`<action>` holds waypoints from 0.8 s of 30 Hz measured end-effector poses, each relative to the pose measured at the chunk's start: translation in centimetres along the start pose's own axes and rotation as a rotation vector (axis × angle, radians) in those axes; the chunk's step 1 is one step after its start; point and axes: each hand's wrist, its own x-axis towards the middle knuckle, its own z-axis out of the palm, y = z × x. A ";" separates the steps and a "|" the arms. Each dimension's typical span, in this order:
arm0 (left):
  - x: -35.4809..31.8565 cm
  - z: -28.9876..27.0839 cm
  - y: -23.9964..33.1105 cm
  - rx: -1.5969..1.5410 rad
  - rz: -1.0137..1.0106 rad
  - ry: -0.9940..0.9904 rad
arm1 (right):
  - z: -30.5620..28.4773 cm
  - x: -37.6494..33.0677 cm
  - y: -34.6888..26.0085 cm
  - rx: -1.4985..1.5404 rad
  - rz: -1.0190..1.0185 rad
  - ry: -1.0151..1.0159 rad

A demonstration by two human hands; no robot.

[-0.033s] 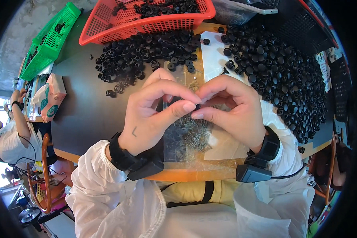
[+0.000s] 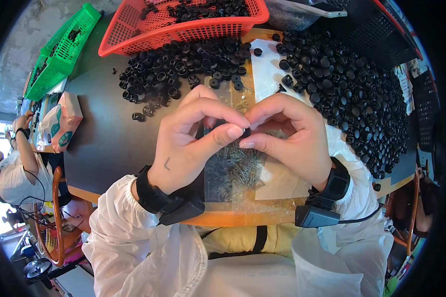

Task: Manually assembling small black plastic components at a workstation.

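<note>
My left hand and my right hand meet in the middle, above the table. Between their fingertips is a small round black plastic part, mostly covered by the fingers. The left thumb and forefinger pinch it from one side. On the other side, the right thumb and forefinger close against it. Below my hands lies a pile of small metal springs on a clear sheet. Beyond the left hand spread loose black rings and discs. A big heap of black round caps covers the right side.
A red basket of black parts stands at the back, with a green basket at far left. A tissue pack sits near the table's left edge. Another person sits at left. A dark crate stands back right.
</note>
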 end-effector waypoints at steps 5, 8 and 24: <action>0.0 -0.1 0.2 0.071 0.006 0.044 | -0.1 0.0 0.0 0.047 0.020 0.008; 0.0 0.0 0.2 0.176 0.095 0.078 | 0.1 -0.1 0.0 0.133 0.077 0.011; 0.4 -1.1 0.9 0.581 0.391 0.126 | -0.1 -0.5 0.2 0.236 0.093 -0.013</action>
